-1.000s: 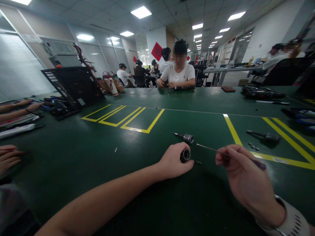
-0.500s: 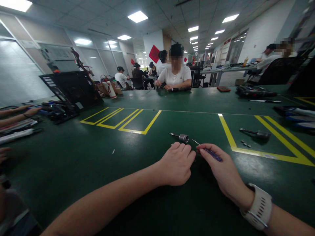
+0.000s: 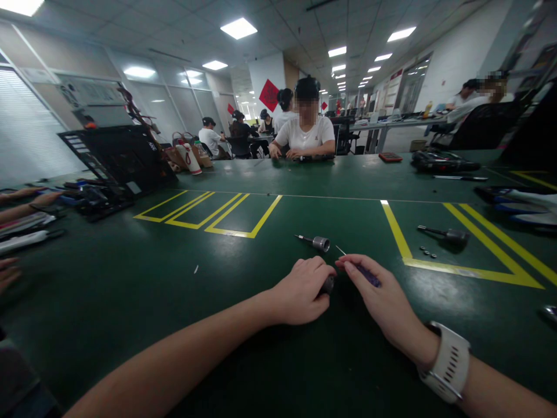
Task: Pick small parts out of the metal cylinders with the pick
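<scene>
Green counter (image 3: 130, 290) fills the view; all places given from the small dark cylinder (image 3: 328, 284) near its middle. Yellow tape boxes (image 3: 209, 215) lie on the counter beyond and left of the cylinder, another yellow outline (image 3: 461, 268) to its right. Black open frame (image 3: 117, 159) stands far left and back of the cylinder. A person in a white shirt (image 3: 307, 134) sits straight beyond the cylinder at the far edge of the counter, hands on the counter. A co-worker's arms (image 3: 21, 200) reach in far left of the cylinder.

Left hand (image 3: 300, 290) lies on the counter, fingers curled over the cylinder, gripping it; only the cylinder's right end shows past the fingertips. Right hand (image 3: 383, 302) sits just right of the cylinder, thumb and fingers pinched shut on a thin tool with a purple handle (image 3: 368, 274); its metal tip points up and away from the cylinder. White watch (image 3: 446, 363) on the right wrist, right and nearer than the cylinder.

Silver-headed bit (image 3: 315, 242) lies on the counter just beyond the cylinder, apart from both hands. A similar dark bit (image 3: 444, 233) lies well right, inside the yellow outline, with a few tiny rings (image 3: 427, 252) beside it. Small white scrap (image 3: 196, 269) lies well left of the cylinder.
</scene>
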